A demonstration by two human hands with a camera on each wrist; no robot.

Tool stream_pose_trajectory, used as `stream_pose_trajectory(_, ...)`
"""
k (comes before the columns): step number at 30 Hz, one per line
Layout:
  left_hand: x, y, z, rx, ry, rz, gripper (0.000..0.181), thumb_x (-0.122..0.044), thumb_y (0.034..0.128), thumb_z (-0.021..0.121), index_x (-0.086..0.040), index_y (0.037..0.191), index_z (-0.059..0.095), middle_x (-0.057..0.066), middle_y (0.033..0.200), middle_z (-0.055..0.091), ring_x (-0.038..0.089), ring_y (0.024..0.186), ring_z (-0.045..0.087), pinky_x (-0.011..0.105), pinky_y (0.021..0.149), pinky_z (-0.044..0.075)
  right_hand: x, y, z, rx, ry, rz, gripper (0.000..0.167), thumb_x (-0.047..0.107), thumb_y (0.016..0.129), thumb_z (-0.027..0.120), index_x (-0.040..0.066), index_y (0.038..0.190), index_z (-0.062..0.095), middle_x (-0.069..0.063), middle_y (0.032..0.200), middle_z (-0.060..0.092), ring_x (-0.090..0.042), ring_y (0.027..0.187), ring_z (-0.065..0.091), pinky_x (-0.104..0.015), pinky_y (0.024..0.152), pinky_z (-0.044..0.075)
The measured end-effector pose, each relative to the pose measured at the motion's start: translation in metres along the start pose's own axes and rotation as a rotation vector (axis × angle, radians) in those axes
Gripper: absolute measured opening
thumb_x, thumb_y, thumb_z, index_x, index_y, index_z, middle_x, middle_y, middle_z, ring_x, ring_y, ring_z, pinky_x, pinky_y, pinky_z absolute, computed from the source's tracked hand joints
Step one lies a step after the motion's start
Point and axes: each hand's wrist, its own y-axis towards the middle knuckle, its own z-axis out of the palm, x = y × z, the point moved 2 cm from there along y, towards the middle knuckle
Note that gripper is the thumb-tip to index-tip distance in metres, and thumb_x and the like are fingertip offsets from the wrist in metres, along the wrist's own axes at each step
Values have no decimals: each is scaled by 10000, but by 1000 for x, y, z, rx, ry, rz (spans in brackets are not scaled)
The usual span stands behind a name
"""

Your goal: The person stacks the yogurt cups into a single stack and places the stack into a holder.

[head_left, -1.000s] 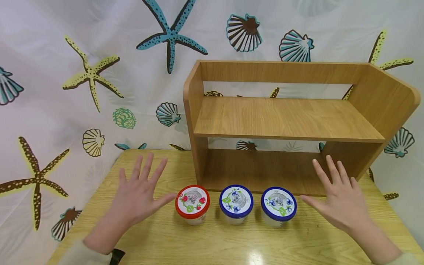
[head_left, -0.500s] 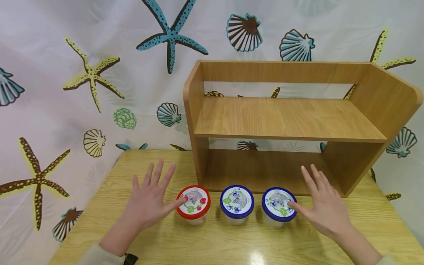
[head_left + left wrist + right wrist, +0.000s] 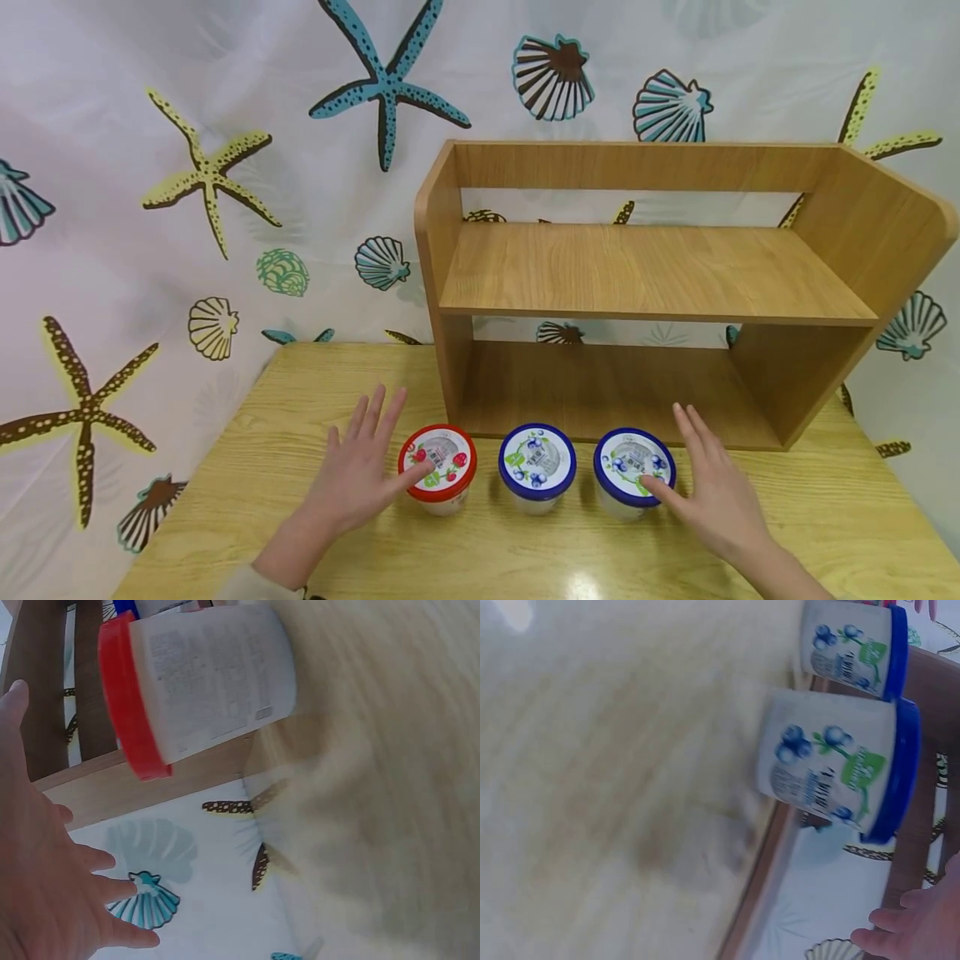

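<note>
Three lidded tubs stand in a row on the table. At the left is a tub with a red lid and strawberry print (image 3: 450, 468); its white side (image 3: 217, 679) fills much of the left wrist view. A blue-lidded blueberry tub (image 3: 537, 467) stands in the middle, another blue-lidded blueberry tub (image 3: 634, 468) at the right. My left hand (image 3: 360, 475), fingers spread, hovers left of the red-lidded tub, thumb overlapping its lid in the head view. Over by the right tub, my right hand (image 3: 712, 496) has straight fingers, its thumb in front of the lid. Neither hand grips anything.
Behind the tubs stands a two-level wooden shelf (image 3: 660, 271), its lower board (image 3: 592, 387) close to the tubs. The wood-grain table (image 3: 465, 558) lies under everything. A white curtain with starfish and shells (image 3: 300, 200) hangs at the back.
Both hands have moved inward and lower: the left one rightward to the red-lidded tub, the right one leftward to the right blue-lidded tub. The tubs and shelf have stayed put.
</note>
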Motion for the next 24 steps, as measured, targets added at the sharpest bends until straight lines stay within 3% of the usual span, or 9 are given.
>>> stream_pose_trajectory(7, 4, -1, 16, 33, -151, -45, 966, -636, 870, 572, -199, 1574, 73, 184, 1591, 134, 440, 1420, 158, 789, 956, 177, -3, -7, 17, 54, 94, 90, 982, 534, 886, 641, 150, 1572, 51, -236, 1559, 192, -523, 1323, 294, -696, 817, 433)
stream_pose_trajectory(13, 7, -2, 27, 41, -289, -38, 981, -600, 870, 609, -155, 1571, 86, 191, 1587, 150, 446, 1398, 226, 733, 992, 236, -4, -16, 26, 88, 155, 153, 999, 534, 891, 634, 142, 1568, 13, -276, 1546, 179, -535, 1326, 275, -725, 819, 407)
stream_pose_trajectory(18, 8, -3, 31, 46, -402, -21, 984, -559, 874, 638, -108, 1562, 98, 164, 1587, 175, 405, 1415, 214, 631, 1063, 247, -5, -19, 32, 114, 183, 193, 1003, 550, 892, 622, 95, 1558, 27, -297, 1533, 184, -536, 1308, 311, -713, 855, 398)
stream_pose_trajectory(24, 9, -5, 35, 89, -508, -48, 978, -535, 882, 644, -125, 1564, 75, 147, 1594, 154, 392, 1427, 182, 618, 1081, 215, -4, -21, 37, 125, 237, 221, 989, 551, 894, 620, 46, 1546, 74, -274, 1548, 181, -494, 1341, 293, -714, 934, 332)
